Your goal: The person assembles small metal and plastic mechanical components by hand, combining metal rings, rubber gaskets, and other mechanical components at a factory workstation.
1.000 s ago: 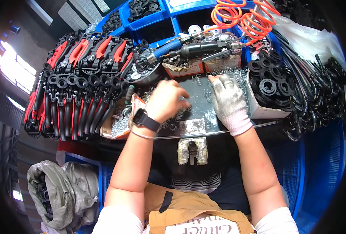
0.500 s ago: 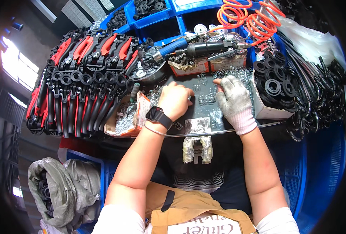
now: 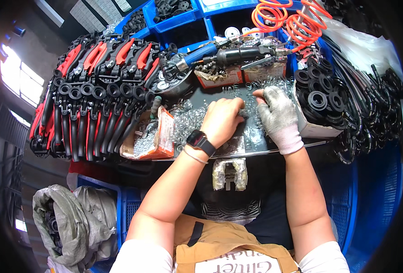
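Note:
My bare left hand (image 3: 224,119), with a black watch on its wrist, reaches over the dark worktop, its fingers curled together. Metal coil springs (image 3: 243,112) show at its fingertips; the palm side is hidden. Opposite it, my right hand (image 3: 278,113) wears a grey-white glove with bare fingertips. Its fingers are bent in toward the thumb among loose springs, and what they hold, if anything, is hidden. A heap of loose springs (image 3: 183,119) lies left of my left hand, and another heap (image 3: 274,83) lies behind the right one.
An open carton of small metal parts (image 3: 146,142) stands at left, beside stacked black-and-red lever assemblies (image 3: 92,95). Black rings (image 3: 317,100) fill a box at right. Behind lie an air tool (image 3: 238,55) and orange coiled hoses (image 3: 304,29). A taped fixture (image 3: 229,174) juts from the front edge.
My left hand has moved right, away from the left heap and over the springs between my hands. My right hand has barely shifted.

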### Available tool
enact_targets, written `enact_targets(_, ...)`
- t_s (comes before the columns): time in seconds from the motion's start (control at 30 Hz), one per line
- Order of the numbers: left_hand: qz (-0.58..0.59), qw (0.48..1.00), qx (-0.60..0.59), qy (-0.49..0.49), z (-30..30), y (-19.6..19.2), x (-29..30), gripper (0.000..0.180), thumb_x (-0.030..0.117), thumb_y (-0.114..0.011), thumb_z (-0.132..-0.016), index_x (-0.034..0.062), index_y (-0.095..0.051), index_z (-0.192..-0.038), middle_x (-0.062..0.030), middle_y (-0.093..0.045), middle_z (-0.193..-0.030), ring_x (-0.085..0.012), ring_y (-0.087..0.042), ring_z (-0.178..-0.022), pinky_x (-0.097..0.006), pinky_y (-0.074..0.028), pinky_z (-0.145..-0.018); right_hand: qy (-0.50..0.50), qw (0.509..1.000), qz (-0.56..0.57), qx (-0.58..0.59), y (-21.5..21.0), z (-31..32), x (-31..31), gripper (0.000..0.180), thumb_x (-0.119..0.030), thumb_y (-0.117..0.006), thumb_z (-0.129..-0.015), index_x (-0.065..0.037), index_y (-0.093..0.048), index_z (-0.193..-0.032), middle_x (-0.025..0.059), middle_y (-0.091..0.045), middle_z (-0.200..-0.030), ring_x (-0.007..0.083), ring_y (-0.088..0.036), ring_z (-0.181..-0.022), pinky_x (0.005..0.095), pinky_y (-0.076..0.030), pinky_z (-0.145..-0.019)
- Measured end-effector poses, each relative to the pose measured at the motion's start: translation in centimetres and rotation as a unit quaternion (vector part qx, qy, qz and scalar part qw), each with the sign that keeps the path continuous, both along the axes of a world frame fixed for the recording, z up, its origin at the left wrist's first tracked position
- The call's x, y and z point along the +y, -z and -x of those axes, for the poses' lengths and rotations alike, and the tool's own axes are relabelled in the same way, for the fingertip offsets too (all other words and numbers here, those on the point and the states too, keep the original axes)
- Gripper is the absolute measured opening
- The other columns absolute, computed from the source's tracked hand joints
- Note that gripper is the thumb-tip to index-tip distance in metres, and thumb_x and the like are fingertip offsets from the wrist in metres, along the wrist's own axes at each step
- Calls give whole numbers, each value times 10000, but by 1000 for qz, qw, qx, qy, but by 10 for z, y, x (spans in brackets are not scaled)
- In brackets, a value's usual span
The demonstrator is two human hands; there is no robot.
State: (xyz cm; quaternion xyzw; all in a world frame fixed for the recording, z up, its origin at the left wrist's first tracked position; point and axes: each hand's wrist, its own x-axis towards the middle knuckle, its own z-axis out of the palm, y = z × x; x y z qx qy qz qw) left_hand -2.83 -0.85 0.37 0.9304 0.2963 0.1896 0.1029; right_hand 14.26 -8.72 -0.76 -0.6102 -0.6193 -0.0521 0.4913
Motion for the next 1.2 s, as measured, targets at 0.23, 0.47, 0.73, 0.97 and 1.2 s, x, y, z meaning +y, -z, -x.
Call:
enact_targets(0.23,475,805,-352,-43,26,-19,4,350,103,-619,-996,17,-539,-1325,-131,-657,-1091,-231,-671,-992,-330,-583,-900,-18,985,117,-128,-14,-1,-22,184,-202,-722,-838,-94,-697,-986,90,-642,-1123,310,-590,-1103,427,-491,-947)
enact_targets(0.47,676,502,-539,18,34,-3,16,188,150,-642,-997,41,-604,-1146,-132,-687,-1009,-242,-693,-962,-336,-600,-804,-9,962,162,-222,-17,5,-23,259,-242,-752,-805,-122,-706,-1031,61,-609,-1169,300,-532,-1170,436,-471,-957)
enact_targets(0.73,631,679,-376,3,5,-8,-12,524,118,-744,-909,69,-536,-1388,40,-576,-940,-52,-541,-736,-191,-395,-587,-120,973,49,190,-3,-3,-5,279,-240,-735,-903,-30,-672,-1076,121,-713,-881,259,-677,-725,331,-539,-687)
enact_targets(0.97,320,861,-395,-14,-13,-6,-18,287,177,-722,-955,37,-682,-1203,14,-679,-925,-9,-515,-730,-181,-392,-591,-166,834,194,489,-32,-1,-15,341,-392,-737,-915,-64,-649,-934,20,-638,-768,55,-535,-671,218,-434,-620)
enact_targets(1.2,625,661,-399,-114,-16,-19,1,362,415,-600,-1023,74,-541,-917,25,-500,-718,-34,-406,-524,-184,-295,-431,-135,951,10,280,-13,4,-6,267,-229,-775,-867,-26,-633,-967,95,-653,-793,237,-643,-730,325,-516,-668)
